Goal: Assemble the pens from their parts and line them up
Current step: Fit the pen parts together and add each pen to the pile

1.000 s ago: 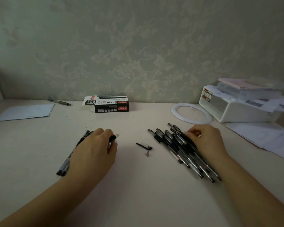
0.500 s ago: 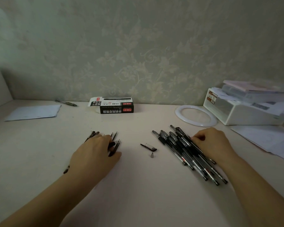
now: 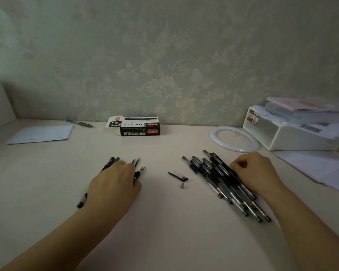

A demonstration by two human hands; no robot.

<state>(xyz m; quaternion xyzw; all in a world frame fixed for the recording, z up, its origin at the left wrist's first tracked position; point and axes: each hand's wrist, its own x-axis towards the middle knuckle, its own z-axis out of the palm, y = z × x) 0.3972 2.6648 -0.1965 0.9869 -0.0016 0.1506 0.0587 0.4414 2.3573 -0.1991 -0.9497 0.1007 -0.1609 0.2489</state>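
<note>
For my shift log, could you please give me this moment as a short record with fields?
left hand: rests over loose pen parts, grip unclear
right hand: fingers curled at the pile of pens
between the hands: pen cap and small metal tip, untouched
back of table: open pen box, white ring

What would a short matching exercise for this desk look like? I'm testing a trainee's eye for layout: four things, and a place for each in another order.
Things:
1. pen box
2. white ring
3. loose cap
4. sheet of paper

Places:
A. between the two hands
B. far left of the desk
C. beside the white storage box
D. by the wall, middle of the desk

Pairs: 1-D, 2-C, 3-A, 4-B
</note>
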